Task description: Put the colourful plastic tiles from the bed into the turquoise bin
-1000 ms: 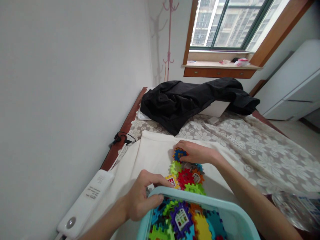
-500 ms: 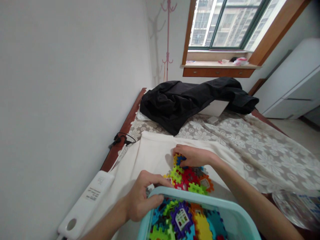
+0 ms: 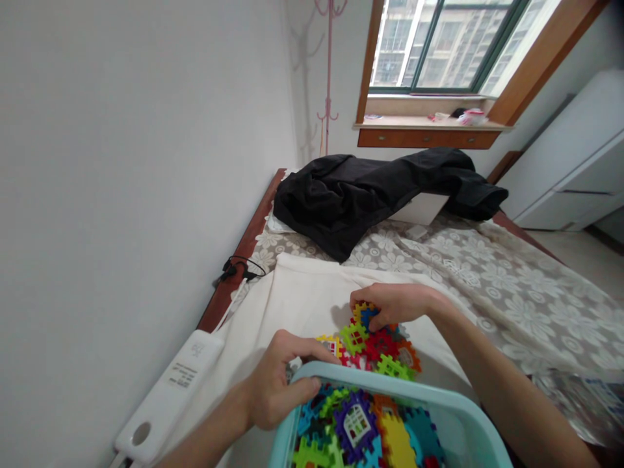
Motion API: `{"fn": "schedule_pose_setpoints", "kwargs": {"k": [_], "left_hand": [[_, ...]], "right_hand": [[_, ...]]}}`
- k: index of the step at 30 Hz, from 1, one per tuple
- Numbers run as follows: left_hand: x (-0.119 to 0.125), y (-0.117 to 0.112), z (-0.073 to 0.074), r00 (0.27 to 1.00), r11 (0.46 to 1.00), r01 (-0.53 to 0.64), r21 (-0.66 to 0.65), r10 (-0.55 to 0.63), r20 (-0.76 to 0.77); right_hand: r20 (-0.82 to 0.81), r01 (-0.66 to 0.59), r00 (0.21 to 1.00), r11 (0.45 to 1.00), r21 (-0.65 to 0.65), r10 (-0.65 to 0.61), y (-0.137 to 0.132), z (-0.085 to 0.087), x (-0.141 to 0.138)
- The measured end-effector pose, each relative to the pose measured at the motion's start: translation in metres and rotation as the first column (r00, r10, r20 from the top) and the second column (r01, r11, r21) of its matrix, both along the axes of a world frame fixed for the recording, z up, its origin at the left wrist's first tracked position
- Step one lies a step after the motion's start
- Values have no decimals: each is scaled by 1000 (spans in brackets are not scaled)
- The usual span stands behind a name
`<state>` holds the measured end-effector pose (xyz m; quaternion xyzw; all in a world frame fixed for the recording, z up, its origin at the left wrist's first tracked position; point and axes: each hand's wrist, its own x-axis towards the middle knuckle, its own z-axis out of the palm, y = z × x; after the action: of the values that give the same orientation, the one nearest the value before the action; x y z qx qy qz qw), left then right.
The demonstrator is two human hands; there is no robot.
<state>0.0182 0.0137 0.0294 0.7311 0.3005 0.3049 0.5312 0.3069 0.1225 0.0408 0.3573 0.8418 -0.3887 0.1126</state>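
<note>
My left hand (image 3: 277,383) grips the left corner of a light blue plastic bin (image 3: 390,383), thumb inside the rim and fingers outside. Inside lie many toothed interlocking plastic blocks, among them a purple one with a window (image 3: 355,424) and a yellow one (image 3: 397,442). Beyond the bin, my right hand (image 3: 397,303) is closed on yellow and blue blocks (image 3: 368,316) at the far edge of a pile on the white cloth. The pile includes a lime green block (image 3: 354,338), a red block (image 3: 381,344) and an orange block (image 3: 408,355). The near part of the pile is hidden behind the rim.
A white power strip (image 3: 170,390) lies at the left by the wall, with a black cable (image 3: 238,268) farther up. A black garment (image 3: 361,195) is heaped across the bed's far end. Clear plastic packaging (image 3: 580,403) sits at the right.
My right hand has moved a little to the right with the yellow and blue blocks, and most of the pile has shifted right too. My left hand stays on the bin's rim.
</note>
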Motion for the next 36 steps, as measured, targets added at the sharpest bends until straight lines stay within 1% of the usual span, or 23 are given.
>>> {"fn": "schedule_pose_setpoints", "kwargs": {"k": [3, 5, 7, 9, 11, 13, 15, 17, 19, 21, 22, 24, 25, 26, 27, 28, 29, 31, 33, 35, 36], "left_hand": [[0, 2, -6, 1000, 1000, -2, 4, 2, 26], [0, 2, -6, 1000, 1000, -4, 2, 4, 28], [0, 1, -5, 1000, 1000, -1, -3, 1, 20], [0, 1, -4, 1000, 1000, -2, -7, 2, 16], [0, 1, -3, 1000, 1000, -7, -5, 7, 9], [0, 2, -3, 1000, 1000, -9, 0, 9, 3], [0, 2, -4, 1000, 1000, -2, 1, 2, 1], [0, 3, -4, 1000, 1000, 1, 0, -1, 6], [0, 3, -4, 1000, 1000, -6, -22, 6, 4], [0, 2, -4, 1000, 997, -13, -70, 13, -14], [0, 1, -4, 1000, 996, -13, -90, 11, -23], [-2, 0, -7, 999, 996, -32, -85, 29, -36], [-3, -1, -9, 998, 997, -47, -58, 45, -42], [-4, -2, -11, 997, 997, -71, -24, 70, -44], [-6, -2, -14, 994, 995, -96, 6, 96, -45], [-7, -2, -16, 994, 995, -100, 21, 101, -47], [-8, -2, -18, 996, 997, -78, 18, 78, -41], [-10, -2, -20, 999, 999, 27, -24, -28, -21], [-10, -2, -20, 990, 989, 140, -56, -140, -3], [-9, -4, -18, 982, 982, 187, -39, -187, 3], [-8, -5, -16, 980, 980, 198, -20, -198, 1]], "right_hand": [[6, -48, 999, 998, -46, 49, -2, 1, 0], [12, -63, 998, 996, -61, 64, -3, 0, -1], [4, -37, 999, 999, -35, 37, -2, 0, -1], [-29, 35, 999, 999, 19, -34, 0, 1, 1], [-85, 133, 988, 988, 74, -127, 3, 3, 5], [-170, 213, 966, 972, 101, -194, 5, 8, 10], [-289, 254, 931, 964, 76, -223, 4, 19, 14], [-420, 251, 880, 968, 12, -223, -5, 35, 16], [-515, 193, 836, 980, -48, -190, -21, 55, 15], [-551, 70, 828, 994, -86, -106, -43, 75, 11], [-560, -18, 827, 993, -114, -49, -54, 84, 8], [-571, -187, 818, 972, -141, 75, -74, 97, 2], [-568, -244, 814, 960, -139, 125, -82, 100, -1], [-558, -271, 815, 955, -125, 158, -87, 103, -3], [-543, -267, 823, 958, -103, 171, -89, 103, -5], [-522, -236, 838, 969, -78, 162, -89, 101, -7], [-499, -184, 856, 982, -47, 137, -87, 98, -9], [-425, -65, 902, 997, 33, 73, -78, 85, -15], [-312, 12, 949, 992, 127, 29, -67, 64, -23], [-213, 16, 977, 978, 207, 29, -59, 39, -34], [-187, -5, 981, 972, 235, 50, -56, 25, -39]]}}
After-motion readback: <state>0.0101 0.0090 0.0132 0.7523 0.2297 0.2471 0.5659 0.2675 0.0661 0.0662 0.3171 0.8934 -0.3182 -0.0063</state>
